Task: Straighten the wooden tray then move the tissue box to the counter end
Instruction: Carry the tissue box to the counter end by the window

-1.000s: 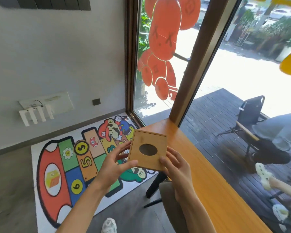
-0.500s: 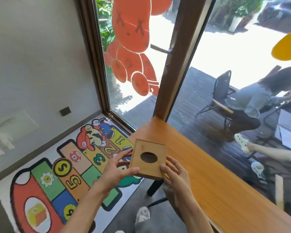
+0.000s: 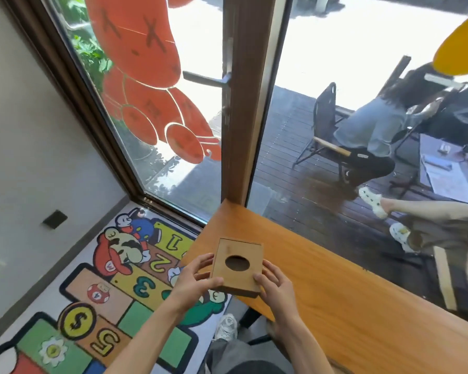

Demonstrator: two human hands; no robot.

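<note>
Both hands hold the wooden tissue box point(image 3: 237, 265) over the near edge of the orange-brown counter point(image 3: 335, 306), close to its far end by the window post point(image 3: 247, 103). The left hand point(image 3: 193, 279) grips the box's left side, thumb on the top face; the right hand point(image 3: 274, 286) clasps the right side the same way. The box's oval opening faces up. Whether its base touches the counter cannot be told. Below lies a cartoon hopscotch floor mat point(image 3: 106, 292). Beyond the glass, a seated person point(image 3: 376, 130) occupies a dark chair point(image 3: 323, 122) on the deck. The counter end ahead of the box is bare.
</note>
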